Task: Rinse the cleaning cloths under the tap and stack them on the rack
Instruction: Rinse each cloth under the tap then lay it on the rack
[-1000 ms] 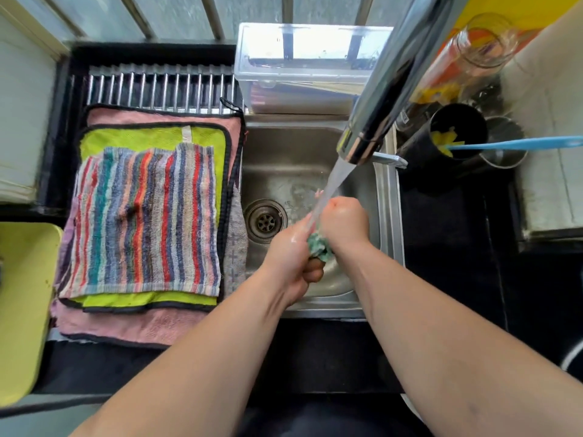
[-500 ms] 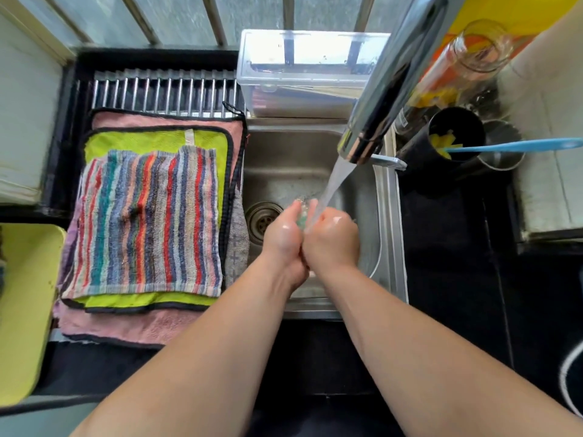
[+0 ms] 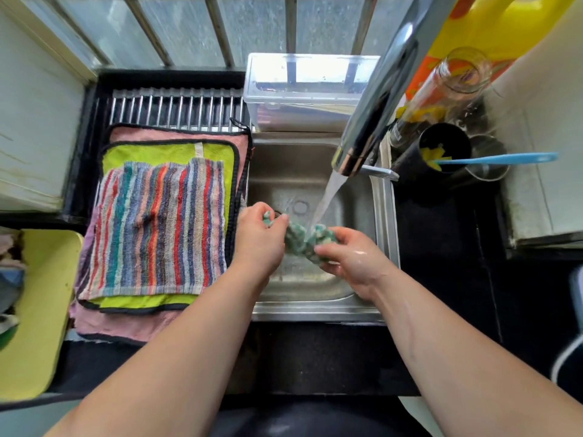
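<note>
A small green-and-white cloth [image 3: 299, 239] is stretched between my hands over the steel sink [image 3: 383, 247]. My left hand [image 3: 258, 239] pinches its left end and my right hand [image 3: 350, 257] grips its right end. Water runs from the chrome tap [image 3: 375, 111] onto the cloth's middle. On the metal rack [image 3: 176, 107] to the left lies a stack: a striped towel [image 3: 157, 228] on top, a lime-green cloth [image 3: 170, 152] under it, a pink cloth [image 3: 126, 326] at the bottom.
A clear plastic box [image 3: 309, 89] stands behind the sink. To the right are a black cup [image 3: 441, 146] with a blue-handled tool [image 3: 498, 159], a glass bottle [image 3: 454, 80] and a yellow jug [image 3: 504, 23]. A yellow tray [image 3: 38, 310] with more cloths sits at the left edge.
My hands were pressed together around the bunched cloth under the stream. They have moved apart, pulling the cloth out lengthwise between them.
</note>
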